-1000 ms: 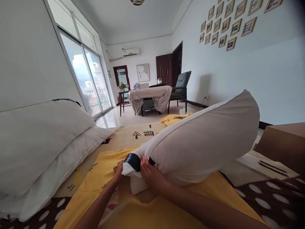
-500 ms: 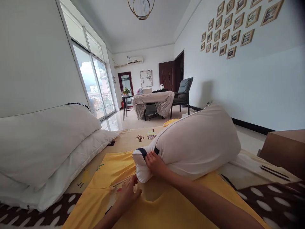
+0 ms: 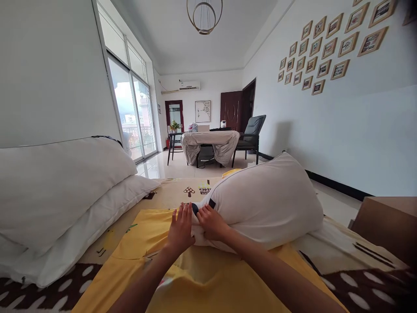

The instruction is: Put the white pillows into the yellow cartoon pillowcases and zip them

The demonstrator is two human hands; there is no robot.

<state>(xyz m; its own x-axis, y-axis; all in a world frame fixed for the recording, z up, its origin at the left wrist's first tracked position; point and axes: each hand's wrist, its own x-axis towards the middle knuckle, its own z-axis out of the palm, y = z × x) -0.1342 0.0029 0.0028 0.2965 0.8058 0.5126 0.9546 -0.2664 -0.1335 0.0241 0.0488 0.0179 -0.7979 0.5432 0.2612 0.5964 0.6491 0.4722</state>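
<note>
Head view. White pillow [image 3: 267, 204] lying immediately to the right of the fingers, its near left corner at the fingertips and its bulk extending away from them. Long axis: approximately crosswise, running from that corner rightward and slightly forward, the far end well apart from both hands. Right hand [image 3: 211, 222]: fingers curled and closed on the cover at the corner, between a dark band [image 3: 195, 208] just left of the fingertips and a dark tab [image 3: 212, 203] just beyond the knuckles; its forearm passes along the near side of the pillow. Left hand [image 3: 180, 229]: fingers nearly straight, laid at the outer left end of the same corner, thumb directed toward the right hand; whether they pinch the fabric or merely press on it cannot be told. Both hands meet the corner, but the right is judged nearer the main mass, so that any shift of the pillow would turn on the line from corner to far end. Beneath the hands, yellow cloth [image 3: 130, 261]; well to the left of the left fingers, two stacked pillows [image 3: 65, 178]
</note>
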